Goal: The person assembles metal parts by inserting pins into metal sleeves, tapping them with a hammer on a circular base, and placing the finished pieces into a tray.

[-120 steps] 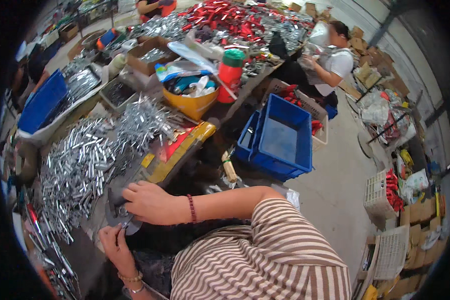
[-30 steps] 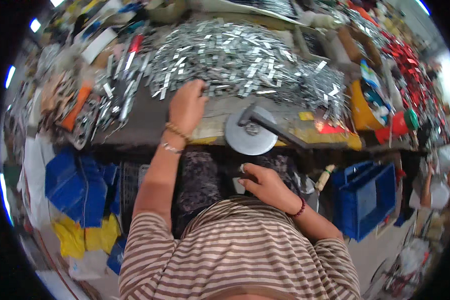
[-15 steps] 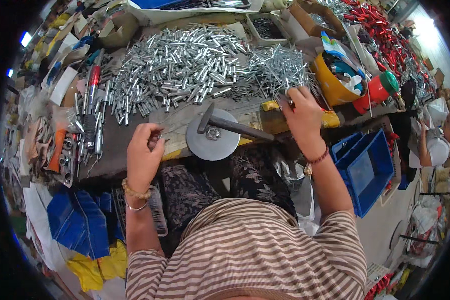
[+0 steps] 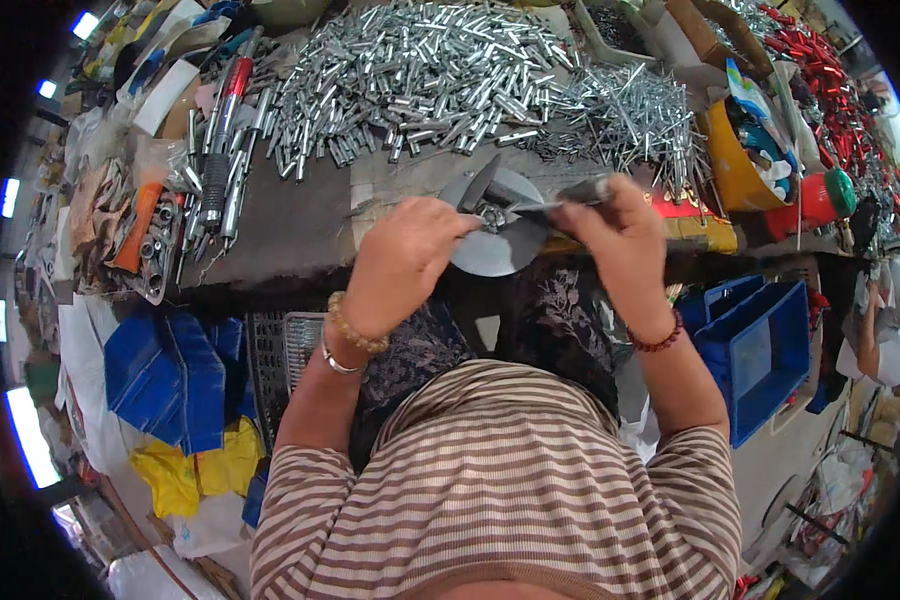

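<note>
My right hand is closed around the handle of a hammer. The hammer's dark head hangs over a round grey metal plate at the bench's front edge. My left hand reaches in from the left, fingers pinched together at the small raised piece in the plate's middle. Whatever those fingertips hold is too small to make out. Beyond the plate lies a big heap of short silvery metal tubes, with a pile of thin metal pins to its right.
At the bench's right stand a yellow tub of odds and ends and a red bottle with a green cap. Long tools with a red handle lie left. Blue crates sit low right, blue bins low left.
My right hand has moved to the hammer, which lay across the plate, and gripped its handle. My left hand has come rightward to the plate's middle. The whole view has shifted.
</note>
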The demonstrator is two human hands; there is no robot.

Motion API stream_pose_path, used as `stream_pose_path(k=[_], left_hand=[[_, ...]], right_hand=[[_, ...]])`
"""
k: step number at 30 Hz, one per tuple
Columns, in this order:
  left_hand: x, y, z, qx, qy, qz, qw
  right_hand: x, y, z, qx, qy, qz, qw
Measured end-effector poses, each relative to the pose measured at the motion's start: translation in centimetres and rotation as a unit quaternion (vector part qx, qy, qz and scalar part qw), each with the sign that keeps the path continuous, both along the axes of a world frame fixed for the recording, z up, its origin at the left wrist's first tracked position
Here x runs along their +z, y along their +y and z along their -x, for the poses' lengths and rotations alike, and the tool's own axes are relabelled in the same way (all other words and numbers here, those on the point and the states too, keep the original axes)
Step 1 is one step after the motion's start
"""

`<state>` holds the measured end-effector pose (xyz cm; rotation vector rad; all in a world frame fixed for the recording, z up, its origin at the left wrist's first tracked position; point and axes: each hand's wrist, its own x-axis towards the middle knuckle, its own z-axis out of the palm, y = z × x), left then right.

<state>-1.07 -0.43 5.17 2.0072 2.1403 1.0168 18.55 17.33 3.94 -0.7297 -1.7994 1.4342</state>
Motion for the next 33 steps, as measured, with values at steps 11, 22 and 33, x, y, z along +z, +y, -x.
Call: stream_pose_path(k=[11,22,33], left_hand=[[-1.8,-0.9,-0.7,0.077,-0.11,0.017,0.991],[-1.4,-0.9,-1.2,0.106,-0.11,0.003,0.988],[-2.4,-1.0,-0.6,0.093,-0.081,-0.003,0.992]], right_hand=[[0.5,-2.0,0.6,0.118,-0.177,-0.404,0.89],[0.4,-2.1,1.0,0.131,-0.164,-0.42,0.883],[0.4,-1.9,1.3,0.135,-0.171,-0.418,0.882]])
